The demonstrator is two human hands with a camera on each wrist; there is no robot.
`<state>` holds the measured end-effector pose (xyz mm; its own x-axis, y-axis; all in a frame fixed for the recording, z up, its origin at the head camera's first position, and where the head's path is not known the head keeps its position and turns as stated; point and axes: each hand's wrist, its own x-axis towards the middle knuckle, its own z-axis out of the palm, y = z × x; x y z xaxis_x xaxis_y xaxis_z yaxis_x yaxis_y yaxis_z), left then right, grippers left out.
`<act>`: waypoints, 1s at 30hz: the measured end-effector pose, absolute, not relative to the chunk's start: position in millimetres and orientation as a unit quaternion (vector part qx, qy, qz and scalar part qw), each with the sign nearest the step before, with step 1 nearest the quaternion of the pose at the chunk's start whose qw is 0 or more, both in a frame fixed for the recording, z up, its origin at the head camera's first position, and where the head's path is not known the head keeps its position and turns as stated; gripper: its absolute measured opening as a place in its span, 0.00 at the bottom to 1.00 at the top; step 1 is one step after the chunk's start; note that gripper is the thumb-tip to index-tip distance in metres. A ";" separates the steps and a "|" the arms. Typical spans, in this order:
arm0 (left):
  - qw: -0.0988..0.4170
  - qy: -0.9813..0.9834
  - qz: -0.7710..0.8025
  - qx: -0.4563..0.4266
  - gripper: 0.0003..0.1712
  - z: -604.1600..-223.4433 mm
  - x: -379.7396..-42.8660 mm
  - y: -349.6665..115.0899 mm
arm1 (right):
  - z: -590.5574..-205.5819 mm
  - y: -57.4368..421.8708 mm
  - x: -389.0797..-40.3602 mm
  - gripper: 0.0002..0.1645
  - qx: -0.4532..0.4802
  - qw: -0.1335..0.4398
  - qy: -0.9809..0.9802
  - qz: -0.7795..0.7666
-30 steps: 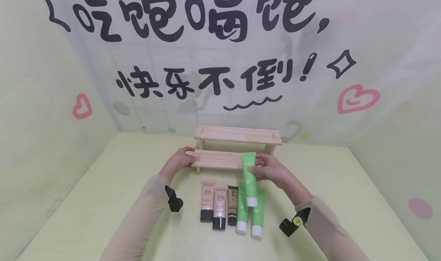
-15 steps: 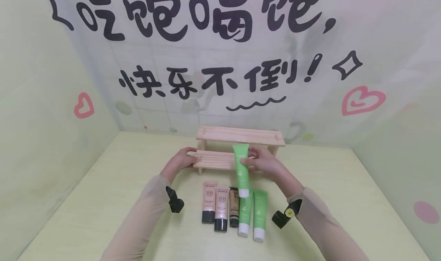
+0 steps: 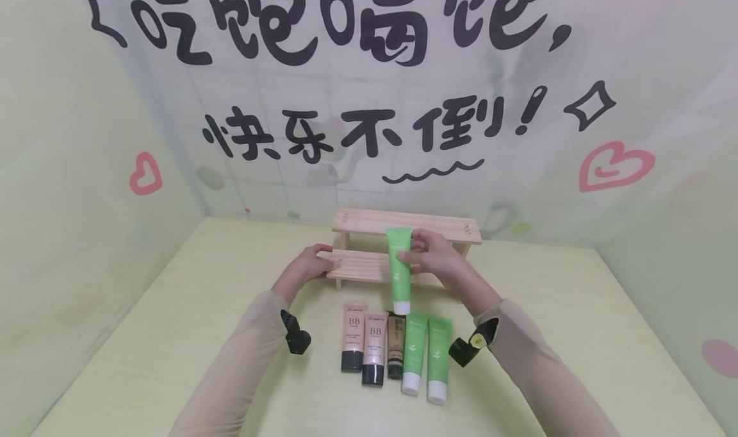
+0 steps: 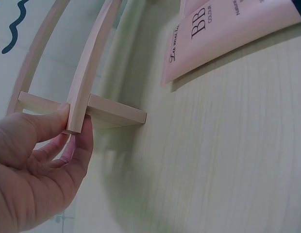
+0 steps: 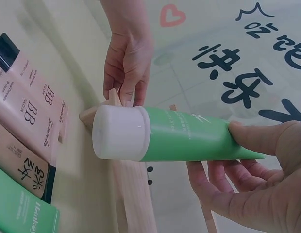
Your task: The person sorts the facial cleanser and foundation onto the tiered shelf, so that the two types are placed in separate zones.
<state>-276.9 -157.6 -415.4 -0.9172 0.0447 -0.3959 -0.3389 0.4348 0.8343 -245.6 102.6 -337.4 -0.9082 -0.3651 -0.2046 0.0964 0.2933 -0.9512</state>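
My right hand [image 3: 436,256] pinches a green squeeze tube [image 3: 400,272] between thumb and fingers, its white cap pointing down. In the head view the tube overlaps a two-step wooden rack [image 3: 406,223]. The right wrist view shows the thumb on one face of the tube [image 5: 184,136] and the fingers under the other. My left hand [image 3: 305,265] grips the left end of the rack's lower step; in the left wrist view, thumb and fingers clasp the board end [image 4: 78,109]. Two more green tubes [image 3: 439,360] lie on the table in front of the rack.
Left of the lying green tubes are two pink BB cream tubes [image 3: 353,338] with black caps and a brown tube [image 3: 396,347]. They form a row on the pale table [image 3: 173,334]. A printed backdrop [image 3: 277,187] stands close behind the rack.
My right hand has carried the green tube up and to the left, away from the lying tubes and over the rack. My left hand keeps its grip on the step; the head view has shifted slightly.
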 end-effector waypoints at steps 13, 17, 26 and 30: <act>0.182 0.830 0.519 -0.091 0.31 -411.8 -277.9 -157.7 | -327.0 88.9 -259.7 0.36 -0.090 0.180 0.784 -0.588; 0.184 0.826 0.524 -0.095 0.31 -411.0 -277.7 -156.9 | -323.4 84.0 -264.7 0.34 -0.085 0.176 0.781 -0.593; 0.179 0.827 0.524 -0.102 0.31 -411.8 -276.5 -155.4 | -315.0 75.9 -277.4 0.32 -0.084 0.170 0.777 -0.600; 0.179 0.825 0.527 -0.102 0.31 -411.9 -275.8 -155.5 | -309.9 72.9 -280.2 0.33 -0.093 0.153 0.769 -0.614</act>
